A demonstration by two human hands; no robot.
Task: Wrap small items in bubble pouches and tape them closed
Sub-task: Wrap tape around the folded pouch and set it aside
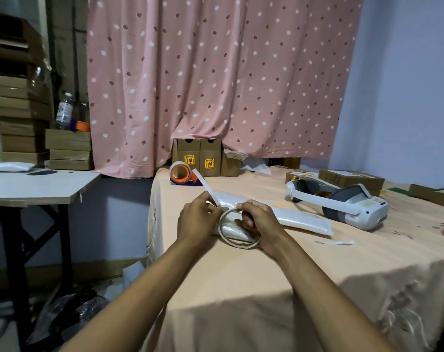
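Pink dotted curtain [216, 72] at back, peach-covered bench [266, 288] in front. White headset [343, 207] lies on the bench to the right. 1 flat bubble pouch [302, 222] lies just beyond the hands. A rolled pouch [230, 231] with a ring [243, 246] around it sits between both hands, near the bench's left edge. Orange tape dispenser [181, 172] stands behind it, and its tape strip [205, 185] runs down to the left hand [198, 219], fingers pinching the strip's end. Right hand [259, 219] has fingers curled on the ring and rolled pouch. 1 tape scrap [335, 242] lies right.
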